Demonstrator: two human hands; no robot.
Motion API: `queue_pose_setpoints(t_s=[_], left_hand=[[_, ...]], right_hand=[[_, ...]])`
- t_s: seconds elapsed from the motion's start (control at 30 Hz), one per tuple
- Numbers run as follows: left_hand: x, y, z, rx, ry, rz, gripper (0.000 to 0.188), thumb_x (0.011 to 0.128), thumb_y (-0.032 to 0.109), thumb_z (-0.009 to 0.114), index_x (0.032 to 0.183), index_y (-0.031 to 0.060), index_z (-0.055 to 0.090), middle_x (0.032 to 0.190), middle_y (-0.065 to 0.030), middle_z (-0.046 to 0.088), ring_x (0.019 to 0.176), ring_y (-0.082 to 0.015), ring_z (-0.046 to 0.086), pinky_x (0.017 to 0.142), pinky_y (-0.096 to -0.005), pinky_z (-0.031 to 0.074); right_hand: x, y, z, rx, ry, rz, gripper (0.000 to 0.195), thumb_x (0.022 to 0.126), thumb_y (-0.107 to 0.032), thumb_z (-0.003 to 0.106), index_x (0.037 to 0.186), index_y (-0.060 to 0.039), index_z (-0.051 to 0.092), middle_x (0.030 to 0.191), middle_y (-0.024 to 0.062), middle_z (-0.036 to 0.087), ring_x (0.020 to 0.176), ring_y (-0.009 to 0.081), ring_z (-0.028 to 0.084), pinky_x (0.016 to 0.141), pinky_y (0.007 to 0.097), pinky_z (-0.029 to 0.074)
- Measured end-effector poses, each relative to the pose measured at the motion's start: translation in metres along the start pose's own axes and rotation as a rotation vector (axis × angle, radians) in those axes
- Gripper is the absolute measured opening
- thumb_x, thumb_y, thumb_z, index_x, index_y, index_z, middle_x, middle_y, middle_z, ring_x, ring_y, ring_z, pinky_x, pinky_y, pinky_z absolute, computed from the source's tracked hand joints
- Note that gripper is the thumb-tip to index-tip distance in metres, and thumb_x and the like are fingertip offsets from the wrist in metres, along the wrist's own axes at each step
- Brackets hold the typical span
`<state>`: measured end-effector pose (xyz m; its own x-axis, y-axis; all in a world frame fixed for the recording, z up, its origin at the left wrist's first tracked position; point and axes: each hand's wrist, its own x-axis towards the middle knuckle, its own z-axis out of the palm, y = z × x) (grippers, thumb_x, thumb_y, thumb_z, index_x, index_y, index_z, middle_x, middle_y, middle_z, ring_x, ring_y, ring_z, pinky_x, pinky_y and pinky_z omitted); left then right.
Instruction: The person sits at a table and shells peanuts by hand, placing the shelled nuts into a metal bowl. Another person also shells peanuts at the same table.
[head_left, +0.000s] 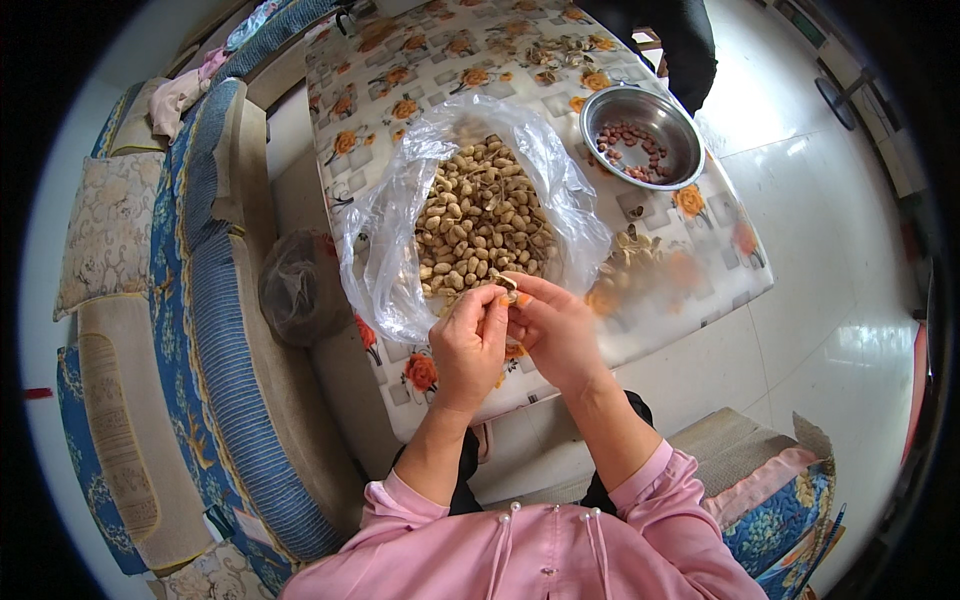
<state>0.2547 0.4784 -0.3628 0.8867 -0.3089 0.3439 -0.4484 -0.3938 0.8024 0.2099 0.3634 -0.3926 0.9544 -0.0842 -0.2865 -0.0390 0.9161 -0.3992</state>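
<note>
Between the fingertips of both hands is an opened peanut shell (505, 282), held over the near edge of a clear plastic bag (390, 300). My left hand (471, 341) pinches it from the left, my right hand (559, 330) from the right. Unshelled peanuts (484, 210) fill the open bag. A steel bowl (694, 154) with reddish shelled peanuts (634, 146) in it stands beyond the bag to the right. Empty peanut shells (634, 251) lie in a pile right of the bag, partly blurred.
A flowered cloth covers the table (442, 75); more shells (559, 54) lie at its far side. A person in dark clothes (686, 45) is at the far right corner. A sofa (247, 375) runs along the left, with a dark plastic bag (300, 289) between it and the table.
</note>
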Motion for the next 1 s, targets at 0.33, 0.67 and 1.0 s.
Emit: queue_pose_setpoints(t_s=[0.33,0.67,1.0], left_hand=[[0.005,0.0,-0.007,0.181,-0.096,0.188,0.012,0.082,0.0,0.066,0.093,0.0031,0.065,0.081,-0.0095,0.067,0.068,-0.0202,0.066,0.059,-0.0313,0.052],[-0.004,-0.003,0.008,-0.201,-0.048,-0.201,0.005,0.091,0.005,0.057,0.094,0.0001,0.059,0.077,-0.0069,0.066,0.064,-0.0147,0.063,0.053,-0.029,0.047],[-0.006,0.007,0.012,-1.065,-0.023,-0.866,0.019,0.101,0.024,0.043,0.094,0.0109,0.053,0.066,0.0068,0.042,0.05,-0.002,0.036,0.042,-0.0178,0.029]], right_hand=[[-0.003,-0.004,0.007,-0.365,0.068,-0.088,0.028,0.094,-0.003,0.052,0.121,0.0047,0.055,0.107,0.0124,0.064,0.094,0.0185,0.065,0.086,0.0331,0.055],[-0.005,-0.009,0.014,-0.65,0.065,-0.238,0.028,0.092,-0.001,0.056,0.119,0.0051,0.057,0.107,0.0113,0.065,0.097,0.016,0.064,0.084,0.0299,0.054],[-0.001,-0.002,0.015,-1.486,-0.013,-0.986,0.027,0.077,0.001,0.067,0.104,-0.0019,0.066,0.101,0.0165,0.068,0.081,0.0308,0.064,0.07,0.0349,0.053]])
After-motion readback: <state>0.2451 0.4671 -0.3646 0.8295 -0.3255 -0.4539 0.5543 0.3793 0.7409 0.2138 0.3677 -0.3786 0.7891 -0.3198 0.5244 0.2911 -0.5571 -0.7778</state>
